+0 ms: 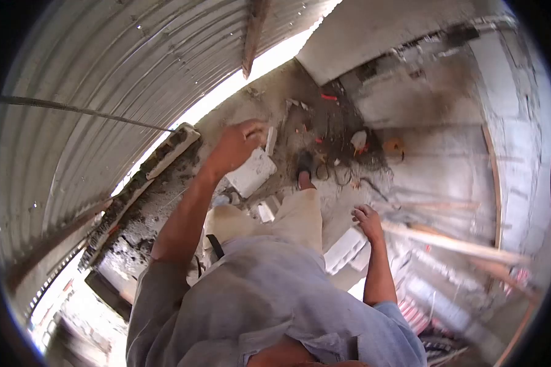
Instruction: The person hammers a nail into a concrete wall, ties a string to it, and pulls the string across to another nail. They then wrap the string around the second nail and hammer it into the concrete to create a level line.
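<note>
My left hand point(234, 148) is held out in front of me, over a pale block point(252, 172) on the ground. Its fingers are loosely bent, with a gap to the thumb, and nothing shows in them. Just past the fingertips is a narrow white piece point(271, 140); whether they touch it I cannot tell. On the other side, my right hand point(366, 221) hangs low with fingers apart and half curled, holding nothing visible. Below it lies a whitish hollow block point(345, 249). Another small white chunk point(267, 210) rests between my legs.
Corrugated metal sheeting point(104, 79) rises on the left, beside a low rough ledge point(147, 174). Dark ground point(324, 131) ahead carries red scraps and debris. Wooden planks point(453, 241) lie to the right, before a grey block wall point(514, 147). My dark shoe point(305, 162) stands ahead.
</note>
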{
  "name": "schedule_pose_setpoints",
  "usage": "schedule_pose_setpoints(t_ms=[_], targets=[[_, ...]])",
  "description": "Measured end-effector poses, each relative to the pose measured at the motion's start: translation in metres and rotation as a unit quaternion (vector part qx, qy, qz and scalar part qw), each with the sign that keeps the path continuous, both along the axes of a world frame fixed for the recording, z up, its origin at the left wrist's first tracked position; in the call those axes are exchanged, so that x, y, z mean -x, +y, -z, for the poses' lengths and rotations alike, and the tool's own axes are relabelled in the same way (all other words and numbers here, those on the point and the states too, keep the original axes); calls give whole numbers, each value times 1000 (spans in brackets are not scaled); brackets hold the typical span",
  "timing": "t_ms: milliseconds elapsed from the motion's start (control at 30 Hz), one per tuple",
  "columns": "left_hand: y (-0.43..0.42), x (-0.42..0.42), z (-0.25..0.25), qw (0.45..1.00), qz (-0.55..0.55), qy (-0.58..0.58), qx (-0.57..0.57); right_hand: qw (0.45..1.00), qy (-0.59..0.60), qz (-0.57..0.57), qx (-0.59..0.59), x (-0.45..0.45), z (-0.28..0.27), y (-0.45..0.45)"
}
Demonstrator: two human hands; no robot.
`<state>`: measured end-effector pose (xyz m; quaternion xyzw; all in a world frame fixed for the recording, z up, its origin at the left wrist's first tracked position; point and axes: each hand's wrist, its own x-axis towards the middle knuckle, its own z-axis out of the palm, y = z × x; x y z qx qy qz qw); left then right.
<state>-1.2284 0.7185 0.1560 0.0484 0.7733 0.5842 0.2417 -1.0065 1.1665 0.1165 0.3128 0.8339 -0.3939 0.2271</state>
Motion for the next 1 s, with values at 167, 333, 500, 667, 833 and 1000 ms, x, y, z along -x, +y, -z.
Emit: schedule_pose_setpoints(t_ms=[167,333,500,667,833,1000], targets=[[73,18,-18,996,-23,23,88,952,54,-294,63,173,55,40],[162,21,-35,998,-47,-9,52,866,145,-445,175,275,78,-1],[217,23,-79,998,-48,-34,18,769,271,-560,149,299,101,-44],[219,34,-107,991,-94,11,-89,745,228,-608,154,311,136,-8],[199,37,-98,959,-265,16,-102,747,311,-587,14,346,150,71],[163,44,-46,925,-378,-48,-20,793,104,-596,-67,382,172,139]])
